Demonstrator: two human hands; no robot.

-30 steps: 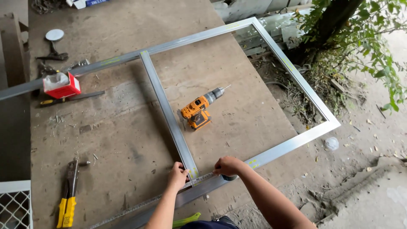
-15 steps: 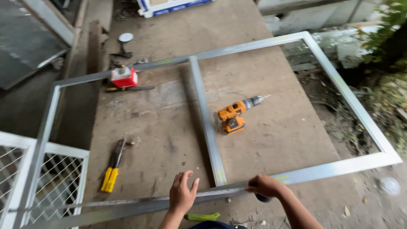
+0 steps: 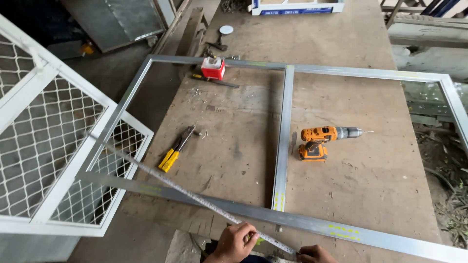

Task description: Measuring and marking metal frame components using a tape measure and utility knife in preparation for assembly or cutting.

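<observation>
The left hand (image 3: 235, 241) and right hand (image 3: 314, 253) are both pinching a tape measure (image 3: 192, 196), its blade running toward ten o'clock across the frame (image 3: 282, 146) on the table (image 3: 370, 175).

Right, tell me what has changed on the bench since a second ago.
Both hands came off the aluminium frame. The left hand and right hand now hold a tape measure pulled out diagonally to the left across the frame's lower left part. The drill, yellow-handled pliers and red box lie where they were.
</observation>
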